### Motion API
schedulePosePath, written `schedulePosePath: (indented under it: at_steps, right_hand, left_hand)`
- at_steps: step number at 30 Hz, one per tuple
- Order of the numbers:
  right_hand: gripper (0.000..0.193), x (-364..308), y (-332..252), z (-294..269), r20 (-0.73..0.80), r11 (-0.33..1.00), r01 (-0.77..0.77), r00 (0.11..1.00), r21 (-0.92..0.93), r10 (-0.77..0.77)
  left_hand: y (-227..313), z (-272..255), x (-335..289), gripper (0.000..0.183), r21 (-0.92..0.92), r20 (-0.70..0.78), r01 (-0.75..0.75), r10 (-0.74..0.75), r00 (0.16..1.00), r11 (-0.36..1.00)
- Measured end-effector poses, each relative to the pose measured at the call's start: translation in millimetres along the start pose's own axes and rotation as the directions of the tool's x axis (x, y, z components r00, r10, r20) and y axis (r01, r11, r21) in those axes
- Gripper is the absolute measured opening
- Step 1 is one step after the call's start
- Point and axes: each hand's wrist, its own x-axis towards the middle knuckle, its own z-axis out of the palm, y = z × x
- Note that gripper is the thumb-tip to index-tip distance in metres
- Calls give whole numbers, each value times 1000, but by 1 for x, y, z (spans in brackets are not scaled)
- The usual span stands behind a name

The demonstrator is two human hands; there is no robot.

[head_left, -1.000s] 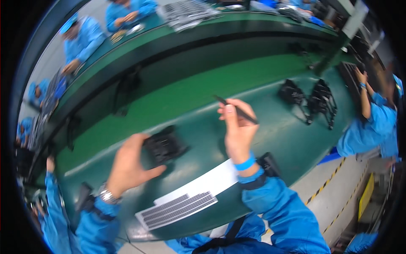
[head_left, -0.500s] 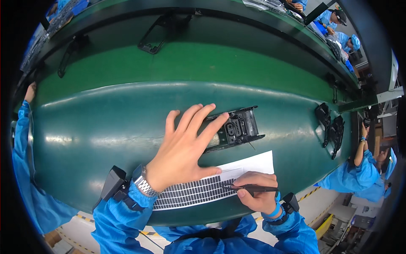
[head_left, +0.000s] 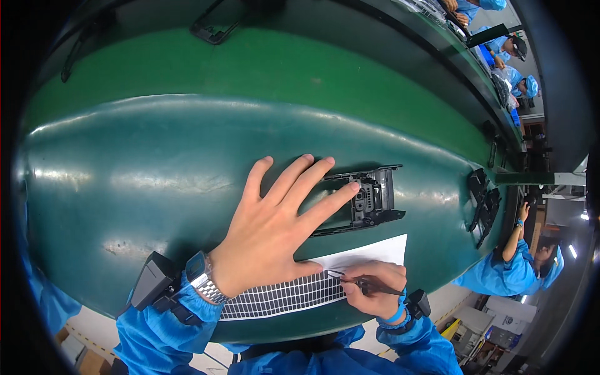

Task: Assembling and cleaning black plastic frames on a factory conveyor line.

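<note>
My left hand (head_left: 269, 225) lies with its fingers spread. Its index fingertip rests on a black plastic frame part (head_left: 373, 199), and its thumb touches a white sheet (head_left: 384, 250) lined with rows of small black rectangular stickers (head_left: 281, 297). Part of the frame is hidden behind that hand. In my right hand (head_left: 378, 287) is a pair of dark tweezers (head_left: 365, 282), pinched between the fingers. Their tips meet the upper right end of the sticker rows, close to my left thumb. Whether a sticker is between the tips is too small to tell.
More black plastic parts (head_left: 484, 203) lie on the green mat (head_left: 156, 150) to the right. Another black frame (head_left: 215, 28) sits at the far side, beneath a dark shelf edge. A co-worker (head_left: 506, 265) in blue is at the right, with others beyond.
The view has shifted, so the frame and my left hand appear slightly further right or lower. The tweezers have turned at a steeper slant, still at the sticker rows. My left hand stays spread.
</note>
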Motion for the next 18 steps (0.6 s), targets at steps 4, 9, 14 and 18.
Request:
schedulePosePath:
  at_steps: [4, 9, 14, 18]
  right_hand:
    - [19, -1, 4, -3, -7, 1000, 7, 1000, -14, -7]
    - [22, 1, 5, -2, -3, 1000, 18, 1000, 24, -18]
    - [24, 4, 4, -4, 33, 999, 44, 998, 5, -44]
    - [24, 4, 5, -1, 34, 998, 64, 997, 25, -64]
  left_hand:
    - [3, -1, 5, 119, -16, 18, -2, 2, 1000, 1000]
    - [3, -3, 1, 118, 32, 45, 38, -39, 998, 999]
    - [3, 0, 5, 118, 24, 43, 28, -29, 999, 999]
    - [3, -1, 4, 119, 40, 44, 32, -33, 998, 999]
